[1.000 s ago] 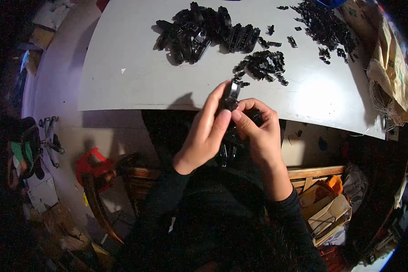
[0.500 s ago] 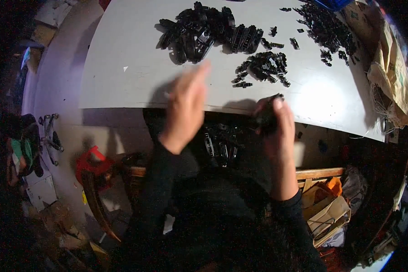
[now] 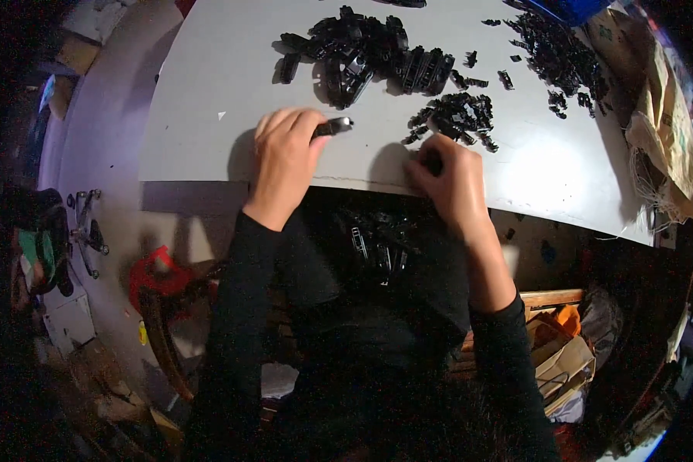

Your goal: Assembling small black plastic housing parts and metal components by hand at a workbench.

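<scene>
My left hand (image 3: 286, 150) is closed over the table near its front edge, gripping a black plastic part (image 3: 334, 127) whose shiny end sticks out past the thumb and fingers. To the right, my right hand (image 3: 456, 175) is curled with thumb and fingertips together. Something dark shows inside that curl, too hidden to name. Just beyond it is a small pile of little black clips (image 3: 466, 114). Farther back sits a heap of larger, long black plastic parts (image 3: 354, 46). More of these black parts (image 3: 377, 245) lie in my lap.
The white table (image 3: 200, 146) spans the front. At its far right are a spread of tiny black pieces (image 3: 558, 58), a blue container (image 3: 570, 9) and a brown woven sack (image 3: 658, 131). A red stool-like object (image 3: 158, 281) stands at lower left, a carton with cardboard (image 3: 562, 362) at lower right.
My left hand has drawn back leftward from near the heap and now grips a black part. My right hand has moved forward and left, curling beside the small clips. Parts at the heap's left have shifted.
</scene>
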### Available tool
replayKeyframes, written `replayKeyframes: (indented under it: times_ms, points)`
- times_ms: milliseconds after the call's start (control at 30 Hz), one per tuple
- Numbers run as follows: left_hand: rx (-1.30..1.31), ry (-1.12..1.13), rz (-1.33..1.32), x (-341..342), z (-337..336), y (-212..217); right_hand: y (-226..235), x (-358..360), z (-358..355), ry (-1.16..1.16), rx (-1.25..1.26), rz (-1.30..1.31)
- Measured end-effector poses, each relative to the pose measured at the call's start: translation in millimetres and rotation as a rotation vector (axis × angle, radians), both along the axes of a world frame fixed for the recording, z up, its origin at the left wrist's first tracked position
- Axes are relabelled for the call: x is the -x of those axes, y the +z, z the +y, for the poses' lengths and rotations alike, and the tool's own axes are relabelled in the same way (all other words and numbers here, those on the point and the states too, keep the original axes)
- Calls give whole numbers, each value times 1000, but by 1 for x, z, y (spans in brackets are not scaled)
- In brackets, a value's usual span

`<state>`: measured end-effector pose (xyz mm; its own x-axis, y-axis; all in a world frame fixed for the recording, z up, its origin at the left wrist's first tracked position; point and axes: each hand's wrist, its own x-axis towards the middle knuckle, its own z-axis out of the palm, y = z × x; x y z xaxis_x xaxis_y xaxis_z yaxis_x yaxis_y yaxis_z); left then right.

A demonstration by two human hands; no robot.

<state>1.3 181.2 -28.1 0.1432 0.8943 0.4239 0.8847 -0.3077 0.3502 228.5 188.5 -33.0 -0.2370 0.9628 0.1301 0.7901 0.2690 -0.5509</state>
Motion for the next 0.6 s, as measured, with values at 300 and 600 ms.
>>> replayKeyframes:
  times_ms: [300, 600]
  points:
    - [524, -114, -1139, -45, -40, 0, 20, -6, -35, 29, 835, 1116]
    - [363, -360, -777, -63, -53, 4, 31, 2, -47, 125, 570, 897]
